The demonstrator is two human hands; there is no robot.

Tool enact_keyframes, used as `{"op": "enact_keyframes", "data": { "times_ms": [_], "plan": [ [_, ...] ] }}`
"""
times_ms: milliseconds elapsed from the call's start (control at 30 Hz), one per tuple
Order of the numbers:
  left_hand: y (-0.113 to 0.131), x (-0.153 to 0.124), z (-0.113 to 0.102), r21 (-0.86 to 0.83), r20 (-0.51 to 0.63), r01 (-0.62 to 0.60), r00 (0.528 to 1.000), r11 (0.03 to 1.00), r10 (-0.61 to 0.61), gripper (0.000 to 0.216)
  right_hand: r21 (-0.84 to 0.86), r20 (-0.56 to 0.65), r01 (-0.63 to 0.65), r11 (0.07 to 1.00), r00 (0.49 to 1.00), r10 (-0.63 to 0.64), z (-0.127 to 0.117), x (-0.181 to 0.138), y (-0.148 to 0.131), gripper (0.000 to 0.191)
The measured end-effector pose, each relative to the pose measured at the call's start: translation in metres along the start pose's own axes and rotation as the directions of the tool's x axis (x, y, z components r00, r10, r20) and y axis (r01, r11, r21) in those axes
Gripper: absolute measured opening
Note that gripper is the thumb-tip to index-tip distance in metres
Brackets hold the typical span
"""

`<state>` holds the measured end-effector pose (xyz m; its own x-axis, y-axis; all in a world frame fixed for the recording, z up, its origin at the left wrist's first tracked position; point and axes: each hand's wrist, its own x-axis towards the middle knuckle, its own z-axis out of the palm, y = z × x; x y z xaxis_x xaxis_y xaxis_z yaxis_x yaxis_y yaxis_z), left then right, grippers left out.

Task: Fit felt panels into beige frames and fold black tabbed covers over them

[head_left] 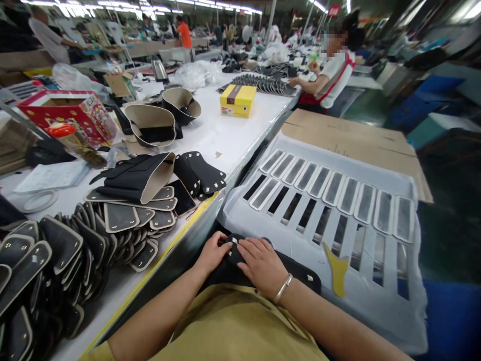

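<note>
Resting low in the head view, close against the person's lap, a black shoe-upper piece is pressed between both hands. The left hand is curled at the piece's left end, fingers bent onto its edge near a small pale tab; the right hand is laid flat on top with fingers spread and pointing left, so the hand is open but bearing down rather than gripping. Whether the left thumb is pinched under the material cannot be told, since the piece's near edge is hidden by the hand itself.

The piece's long axis is run left to right across the lap, its far right end showing beyond the right wrist, where a silver bracelet is worn. Most of the piece is covered by the right hand, while the left is set at its very end, and the two hands are nearly touching.

The material looks like matt black fabric or soft leather, limp and flat, with small white markers at its corners. Just beyond the hands a grey-white stencil sheet is spread (cut with two rows of slanted oblong slots), and a mustard-yellow forked template is lying on it, near the right hand. On the white workbench to the left, stacks of similar black pieces with pale borders are fanned out, well apart from a yellow box.
</note>
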<state>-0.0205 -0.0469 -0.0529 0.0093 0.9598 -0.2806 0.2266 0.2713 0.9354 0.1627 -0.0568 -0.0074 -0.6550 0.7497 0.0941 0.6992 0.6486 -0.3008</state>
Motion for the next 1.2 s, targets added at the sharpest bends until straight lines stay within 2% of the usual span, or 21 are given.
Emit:
{"op": "enact_keyframes", "data": {
  "times_ms": [100, 200, 333, 400, 500, 600, 700, 800, 867, 967, 1100, 1200],
  "plan": [
    [0.002, -0.005, 0.002, 0.001, -0.015, 0.005, 1.000, 1.000, -0.005, 0.019, -0.033, -0.009, -0.032, 0.999, 0.999, 0.032, 0.000, -0.021, -0.002, 0.046],
    [0.004, -0.009, 0.004, -0.006, -0.023, 0.018, 1.000, 1.000, -0.019, 0.022, -0.090, -0.006, -0.061, 0.994, 0.998, 0.061, -0.009, -0.059, 0.007, 0.050],
    [0.006, -0.010, 0.004, -0.030, -0.015, 0.031, 0.999, 0.999, -0.031, 0.027, -0.180, -0.005, -0.134, 0.974, 0.991, 0.135, -0.028, -0.115, 0.019, 0.049],
    [0.008, -0.009, 0.001, -0.044, 0.012, 0.025, 1.000, 0.999, -0.024, 0.034, -0.188, -0.009, -0.182, 0.965, 0.983, 0.184, -0.036, -0.127, 0.019, 0.044],
    [0.014, -0.012, -0.002, -0.063, 0.070, -0.005, 0.998, 0.998, 0.010, 0.048, -0.164, -0.021, -0.257, 0.952, 0.966, 0.257, -0.040, -0.114, 0.012, 0.037],
    [0.016, -0.019, 0.001, 0.024, 0.104, -0.061, 0.993, 0.998, 0.058, 0.071, -0.122, -0.026, -0.325, 0.938, 0.945, 0.325, -0.034, -0.073, 0.005, 0.047],
    [0.013, -0.023, 0.008, 0.207, 0.123, -0.135, 0.986, 0.969, 0.112, 0.091, -0.067, 0.112, -0.363, 0.929, 0.923, 0.369, -0.023, -0.032, 0.002, 0.060],
    [0.010, -0.024, 0.011, 0.266, 0.144, -0.151, 0.983, 0.952, 0.115, 0.094, -0.032, 0.239, -0.390, 0.920, 0.891, 0.386, -0.015, -0.013, 0.005, 0.068],
    [0.010, -0.023, 0.011, 0.276, 0.144, -0.138, 0.984, 0.951, 0.101, 0.096, -0.016, 0.270, -0.385, 0.923, 0.887, 0.375, -0.016, -0.016, 0.010, 0.068],
    [0.009, -0.022, 0.011, 0.255, 0.142, -0.119, 0.986, 0.959, 0.085, 0.098, -0.005, 0.291, -0.381, 0.924, 0.884, 0.366, -0.022, -0.040, 0.022, 0.066],
    [0.010, -0.024, 0.014, 0.213, 0.153, -0.087, 0.987, 0.973, 0.055, 0.095, -0.061, 0.312, -0.449, 0.891, 0.840, 0.444, -0.035, -0.082, 0.041, 0.064],
    [0.010, -0.024, 0.011, 0.239, 0.162, -0.076, 0.986, 0.968, 0.037, 0.095, -0.085, 0.305, -0.498, 0.863, 0.812, 0.498, -0.046, -0.102, 0.050, 0.065]
  ]
}}
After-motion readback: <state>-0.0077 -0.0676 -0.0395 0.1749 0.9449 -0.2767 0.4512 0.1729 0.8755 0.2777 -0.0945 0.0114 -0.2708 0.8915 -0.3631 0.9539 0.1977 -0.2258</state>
